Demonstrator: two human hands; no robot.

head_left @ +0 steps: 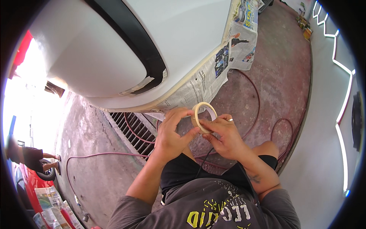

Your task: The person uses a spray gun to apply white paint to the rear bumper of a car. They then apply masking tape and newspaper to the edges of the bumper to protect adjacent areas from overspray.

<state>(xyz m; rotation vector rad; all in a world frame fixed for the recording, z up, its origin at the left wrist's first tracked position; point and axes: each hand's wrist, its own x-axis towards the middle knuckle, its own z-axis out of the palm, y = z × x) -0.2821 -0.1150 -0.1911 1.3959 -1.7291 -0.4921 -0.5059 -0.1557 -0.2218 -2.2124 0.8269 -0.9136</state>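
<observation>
I hold a roll of cream masking tape (195,115) in front of me, below the car's lower edge, with its hollow core facing up toward me. My left hand (170,133) grips its left side, the index finger at the upper rim and the thumb at the lower one. My right hand (225,138), with a ring on one finger, pinches the roll's lower right side. The tape's loose end cannot be made out. Just beyond my hands is a pale car bumper (103,49) with a black trim strip (131,38). Taped newspaper (202,86) hangs along its lower edge.
A floor grate (131,131) lies under the bumper. Red hoses (103,154) snake across the concrete floor. A grey wall (328,152) with light strips runs along the right. At the left stand another person (32,158) and a red car (32,187) partly covered with newspaper.
</observation>
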